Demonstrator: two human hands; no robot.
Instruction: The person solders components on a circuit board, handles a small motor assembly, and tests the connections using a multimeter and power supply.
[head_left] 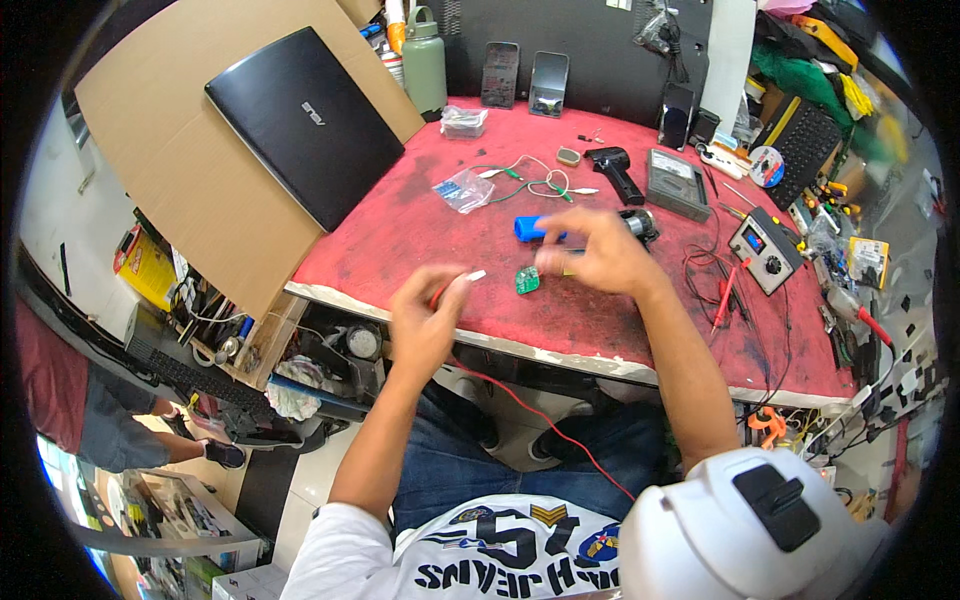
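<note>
A red wire [530, 412] runs up over the person's lap to the left hand [428, 318], whose fingers [452, 290] are pinched closed on the wire's end, with a small white tip [476, 275] sticking out just above the near edge of the red table [420, 230]. Just beyond lies a small green circuit board [527, 280] on the table. The right hand [593, 252] hovers beside it, blurred, fingers curled; I cannot tell whether they grip anything. Behind that hand sits a blue cylinder [527, 228]. Farther off lie a black handheld tool [615, 170], a grey meter [676, 184] and a closed black laptop [305, 120] on cardboard [160, 150].
</note>
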